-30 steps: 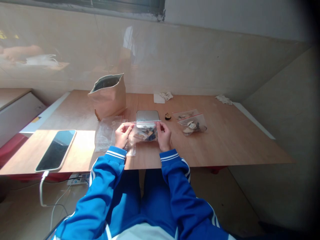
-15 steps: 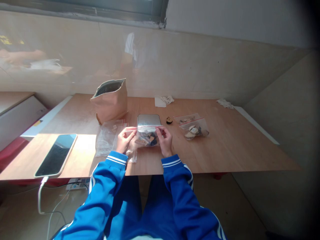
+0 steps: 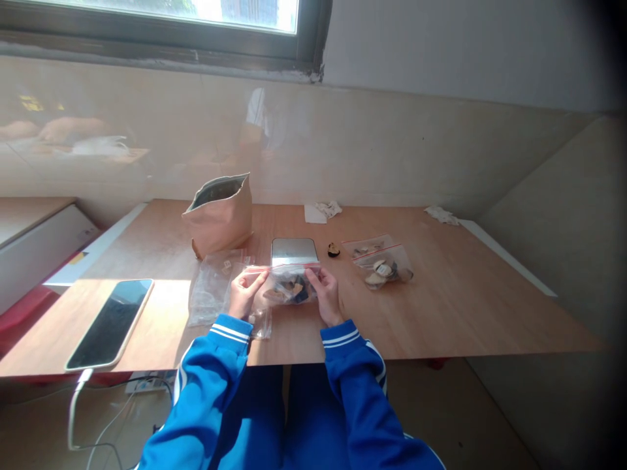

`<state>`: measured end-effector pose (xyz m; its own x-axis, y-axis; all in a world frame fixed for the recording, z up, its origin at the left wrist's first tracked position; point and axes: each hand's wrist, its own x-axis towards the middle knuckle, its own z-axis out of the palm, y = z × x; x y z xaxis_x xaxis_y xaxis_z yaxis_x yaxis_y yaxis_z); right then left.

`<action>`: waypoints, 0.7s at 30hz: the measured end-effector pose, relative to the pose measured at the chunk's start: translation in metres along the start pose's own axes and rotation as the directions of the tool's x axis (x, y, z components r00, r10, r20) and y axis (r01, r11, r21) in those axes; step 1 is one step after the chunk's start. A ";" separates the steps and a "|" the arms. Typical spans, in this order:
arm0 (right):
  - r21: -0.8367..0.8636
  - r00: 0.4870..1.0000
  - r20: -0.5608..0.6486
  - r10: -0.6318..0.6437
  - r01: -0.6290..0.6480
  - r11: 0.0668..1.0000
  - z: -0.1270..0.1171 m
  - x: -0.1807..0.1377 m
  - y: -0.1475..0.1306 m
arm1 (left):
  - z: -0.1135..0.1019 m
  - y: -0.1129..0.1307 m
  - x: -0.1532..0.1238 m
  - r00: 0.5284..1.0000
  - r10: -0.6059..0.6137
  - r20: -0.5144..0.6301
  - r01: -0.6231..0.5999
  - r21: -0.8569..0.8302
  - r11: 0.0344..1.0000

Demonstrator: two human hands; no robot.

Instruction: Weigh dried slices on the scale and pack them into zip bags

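A clear zip-lock bag (image 3: 290, 289) with a red seal line is stretched between my two hands. Dark and tan dried slices show inside it. My left hand (image 3: 245, 290) pinches the left end of its top edge, and my right hand (image 3: 324, 292) pinches the right end. Just beyond the bag lies a flat silver-topped device (image 3: 294, 249), like a small scale, partly covered by it. Several clear plastic bags (image 3: 208, 294) lie under and beside my left hand. One dark-edged dried slice (image 3: 333, 250) rests to the right of the silver device.
A brown paper pouch (image 3: 220, 212) stands with its mouth open at the back left. Two filled zip-lock bags (image 3: 386, 269) lie on the right. A phone (image 3: 110, 324) with a charging cable (image 3: 73, 411) is near the table's front left edge. Crumpled tissues (image 3: 329, 209) sit at the back.
The whole scene sits lower in the picture, as my head has tilted up. Both hands keep their hold on the bag's top edge; the right hand's fingers have shifted slightly along it.
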<state>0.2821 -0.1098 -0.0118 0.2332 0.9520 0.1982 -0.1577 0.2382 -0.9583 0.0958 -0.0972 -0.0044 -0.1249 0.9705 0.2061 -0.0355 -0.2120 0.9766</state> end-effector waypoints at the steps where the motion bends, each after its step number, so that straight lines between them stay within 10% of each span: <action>1: 0.019 1.000 0.026 0.008 -0.009 1.000 0.000 0.000 0.001 | 0.000 0.000 0.000 1.000 -0.002 0.006 0.002 0.000 1.000; 21: -0.040 0.992 0.115 -0.053 0.058 0.997 0.004 -0.002 -0.001 | -0.001 0.002 -0.004 0.995 -0.089 0.053 0.089 -0.003 0.996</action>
<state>0.2783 -0.1116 -0.0107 0.1296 0.9537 0.2714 -0.1051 0.2854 -0.9526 0.0954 -0.1012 -0.0035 -0.0687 0.9902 0.1212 -0.0498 -0.1247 0.9909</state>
